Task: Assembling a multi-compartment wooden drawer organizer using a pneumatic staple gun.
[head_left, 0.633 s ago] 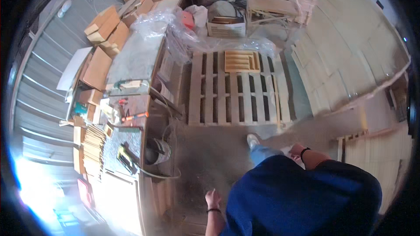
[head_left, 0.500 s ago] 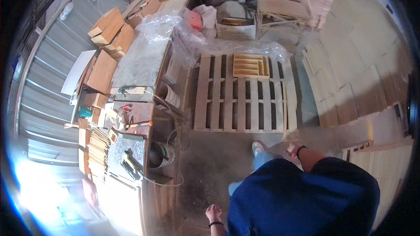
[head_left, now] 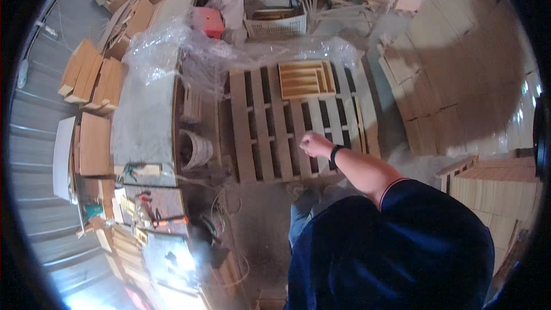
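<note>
My right hand (head_left: pixel 314 144) is stretched forward over the wooden pallet (head_left: pixel 245 155), a dark band round its wrist. Its fingers are curled closed, and no object shows in them. On the pallet's far part lies a pale wooden drawer-organizer tray (head_left: pixel 293 82) with several long compartments, beyond my hand and apart from it. My left hand is out of view.
A long workbench (head_left: pixel 143 120) runs along the left, with cardboard boxes (head_left: pixel 94 143), tools and clear plastic wrap (head_left: pixel 195 51). A white bucket (head_left: pixel 197 148) stands beside it. Stacked cartons (head_left: pixel 442 97) rise on the right. A white crate (head_left: pixel 275 26) stands behind the pallet.
My right hand has swung forward and up over the pallet. My left hand has dropped out of view. The pallet and tray appear nearer as I have stepped forward.
</note>
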`<state>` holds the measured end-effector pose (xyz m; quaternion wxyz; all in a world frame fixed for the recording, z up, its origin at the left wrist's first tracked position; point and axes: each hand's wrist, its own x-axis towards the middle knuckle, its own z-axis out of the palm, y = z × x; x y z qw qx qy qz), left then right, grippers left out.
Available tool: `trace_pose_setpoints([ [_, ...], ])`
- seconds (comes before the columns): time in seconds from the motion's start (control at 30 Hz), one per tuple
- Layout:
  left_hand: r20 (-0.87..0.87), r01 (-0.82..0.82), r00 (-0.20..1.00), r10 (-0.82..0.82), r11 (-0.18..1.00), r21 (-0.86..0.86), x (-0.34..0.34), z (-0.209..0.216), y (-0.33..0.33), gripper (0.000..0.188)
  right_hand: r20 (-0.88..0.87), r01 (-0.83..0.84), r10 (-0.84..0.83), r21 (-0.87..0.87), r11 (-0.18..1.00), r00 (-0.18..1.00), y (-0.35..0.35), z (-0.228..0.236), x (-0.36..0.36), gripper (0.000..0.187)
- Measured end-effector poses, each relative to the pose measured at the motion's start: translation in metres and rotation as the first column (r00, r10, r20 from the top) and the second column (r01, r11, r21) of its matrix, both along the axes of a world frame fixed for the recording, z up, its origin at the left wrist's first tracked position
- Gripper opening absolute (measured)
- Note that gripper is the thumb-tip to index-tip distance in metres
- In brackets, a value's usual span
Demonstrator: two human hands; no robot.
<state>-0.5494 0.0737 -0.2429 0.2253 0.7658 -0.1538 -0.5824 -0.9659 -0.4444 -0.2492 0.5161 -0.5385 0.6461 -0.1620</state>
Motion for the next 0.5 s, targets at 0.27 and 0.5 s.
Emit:
trace_pose_setpoints([
  [0.27,-0.276,-0.435,0.89,0.362,0.855,-0.283,0.064,0.026,-0.389,0.023,-0.731,-0.356,0.343,0.146,0.923,0.59,0.037,-0.101,-0.216,0.022],
  [0.5,0.048,-0.01,0.999,0.024,0.96,-0.28,-0.02,0.03,-0.476,0.018,-0.754,0.015,0.335,0.415,0.91,0.566,-0.046,-0.218,-0.299,0.017],
])
